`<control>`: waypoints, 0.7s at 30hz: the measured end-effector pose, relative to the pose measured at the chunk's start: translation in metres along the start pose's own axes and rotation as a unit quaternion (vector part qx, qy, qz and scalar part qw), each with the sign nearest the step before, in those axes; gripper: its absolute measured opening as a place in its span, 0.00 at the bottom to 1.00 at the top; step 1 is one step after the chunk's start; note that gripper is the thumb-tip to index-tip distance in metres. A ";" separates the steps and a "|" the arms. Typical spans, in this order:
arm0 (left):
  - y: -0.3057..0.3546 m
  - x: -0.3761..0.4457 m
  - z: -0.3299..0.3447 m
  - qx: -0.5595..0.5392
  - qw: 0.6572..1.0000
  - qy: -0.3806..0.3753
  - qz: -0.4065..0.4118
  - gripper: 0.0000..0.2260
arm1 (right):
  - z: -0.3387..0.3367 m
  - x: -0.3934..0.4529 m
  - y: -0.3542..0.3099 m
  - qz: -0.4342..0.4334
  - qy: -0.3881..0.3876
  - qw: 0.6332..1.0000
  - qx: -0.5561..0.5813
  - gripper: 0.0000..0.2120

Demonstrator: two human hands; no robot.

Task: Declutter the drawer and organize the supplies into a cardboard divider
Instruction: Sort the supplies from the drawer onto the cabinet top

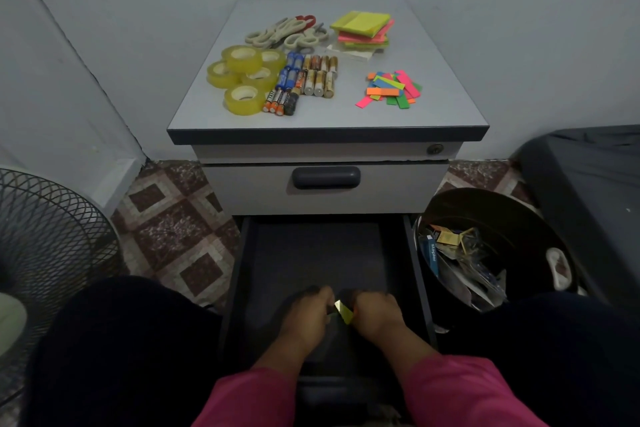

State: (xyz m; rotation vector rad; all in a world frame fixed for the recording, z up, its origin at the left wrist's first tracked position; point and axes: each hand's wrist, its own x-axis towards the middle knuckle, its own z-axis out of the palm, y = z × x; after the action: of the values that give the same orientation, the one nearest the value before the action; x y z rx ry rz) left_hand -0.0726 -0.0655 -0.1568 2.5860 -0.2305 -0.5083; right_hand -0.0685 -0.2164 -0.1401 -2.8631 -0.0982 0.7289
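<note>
I count five tape rolls [244, 74], three scissors [287, 33], one stack of sticky notes [363, 29] and one bin [491, 246]. Batteries [304, 80] and paper flags [391, 88] are too many to count surely.

The person wears pink sleeves [460, 388] that end a little above the wrists, leaving both forearms bare. The left hand [308, 314] and right hand [375, 312] are ungloved, with no rings or watch showing. Dark trousers [114, 350] cover both legs.
</note>
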 end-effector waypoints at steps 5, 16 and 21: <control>0.001 0.003 0.007 -0.013 1.000 0.009 0.016 0.14 | 0.001 0.001 -0.002 0.002 -0.009 1.000 0.022 0.14; 0.008 0.008 0.015 -0.009 1.000 -0.005 -0.013 0.17 | 0.003 0.001 -0.008 0.014 -0.011 0.999 0.033 0.16; 0.009 0.010 0.015 0.012 0.999 0.004 -0.039 0.07 | 0.005 0.001 -0.008 0.016 -0.003 0.999 0.033 0.18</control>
State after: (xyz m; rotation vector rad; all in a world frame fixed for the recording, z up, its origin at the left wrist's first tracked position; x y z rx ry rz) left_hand -0.0700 -0.0823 -0.1678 2.6281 -0.1341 -0.5257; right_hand -0.0699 -0.2078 -0.1432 -2.8061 -0.0297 0.7326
